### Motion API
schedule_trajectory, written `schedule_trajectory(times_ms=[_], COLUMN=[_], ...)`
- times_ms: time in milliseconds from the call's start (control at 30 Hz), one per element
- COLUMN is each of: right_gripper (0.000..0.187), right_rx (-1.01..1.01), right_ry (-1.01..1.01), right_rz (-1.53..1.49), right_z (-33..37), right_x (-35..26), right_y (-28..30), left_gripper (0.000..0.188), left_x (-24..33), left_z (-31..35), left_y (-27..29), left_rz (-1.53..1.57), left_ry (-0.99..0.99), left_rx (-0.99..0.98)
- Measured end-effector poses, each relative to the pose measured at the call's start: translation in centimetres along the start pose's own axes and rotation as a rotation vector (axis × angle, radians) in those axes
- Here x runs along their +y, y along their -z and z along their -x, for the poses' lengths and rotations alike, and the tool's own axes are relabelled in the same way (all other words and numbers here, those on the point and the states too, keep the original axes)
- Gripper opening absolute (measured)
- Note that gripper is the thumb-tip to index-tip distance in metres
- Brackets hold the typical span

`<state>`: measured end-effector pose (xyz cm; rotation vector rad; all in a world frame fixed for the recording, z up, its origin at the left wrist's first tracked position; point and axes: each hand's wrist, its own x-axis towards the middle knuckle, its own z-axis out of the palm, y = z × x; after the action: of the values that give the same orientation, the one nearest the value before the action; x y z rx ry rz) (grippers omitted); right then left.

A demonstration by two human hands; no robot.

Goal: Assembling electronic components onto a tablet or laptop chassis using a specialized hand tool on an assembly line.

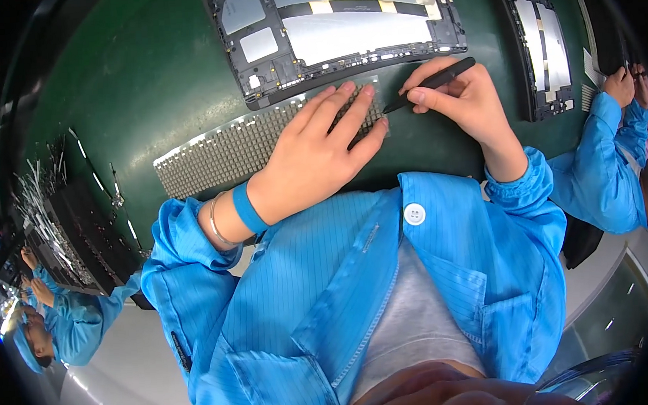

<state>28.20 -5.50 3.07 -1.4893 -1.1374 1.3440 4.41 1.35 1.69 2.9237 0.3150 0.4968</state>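
My left hand (313, 147) lies flat with its fingers apart on a long sheet of small grey square pads (217, 158), pressing on its right part. A blue band and a thin bangle circle that wrist. My right hand (455, 102) pinches a slim black pen-shaped tool (442, 76). Its pointed tip comes down at the sheet's right end, close to my left fingertips. Just beyond the sheet lies an opened tablet-like device (358, 33) with silver panels in a black frame; its far edge is cut off by the picture.
A second opened device (540, 41) lies on the green table mat (131, 73) at the right. At the left stands a dark box (92, 235) full of thin strips, with loose strips beside it. People in blue work at both sides (596, 163).
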Motion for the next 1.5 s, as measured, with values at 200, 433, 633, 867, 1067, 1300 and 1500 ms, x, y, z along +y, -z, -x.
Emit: schedule_trajectory(times_ms=[200,433,633,867,1067,1300,1500], right_gripper=[0.011,0.011,0.012,0.011,0.01,0.011,0.011], right_rx=[-0.01,-0.023,-0.015,0.0,-0.047,-0.038,-0.052], right_ry=[0.027,0.093,0.202,0.287,0.311,0.324,0.34], right_rz=[0.022,0.076,0.11,0.027,0.016,0.037,0.074], right_z=[0.1,0.6,0.9,-3.5,-6.1,-5.9,-6.0], right_x=[-0.1,0.1,0.3,-3.5,-2.6,-2.5,-2.7], right_y=[-0.1,-0.1,0.1,-1.1,-2.1,-2.1,-2.2], left_gripper=[0.036,0.035,0.034,0.031,0.028,0.023,0.022], left_x=[0.0,0.1,-0.1,0.0,0.1,0.0,0.0], left_z=[0.0,0.0,0.3,0.4,0.6,0.6,0.6], left_y=[0.0,-0.2,-0.4,-0.5,-0.9,-1.1,-1.1], left_rz=[0.007,0.003,0.023,0.022,0.027,0.01,0.018], left_ry=[-0.001,0.004,0.004,0.017,0.031,0.023,0.022], left_rx=[0.008,0.023,0.05,0.077,0.134,0.169,0.168])
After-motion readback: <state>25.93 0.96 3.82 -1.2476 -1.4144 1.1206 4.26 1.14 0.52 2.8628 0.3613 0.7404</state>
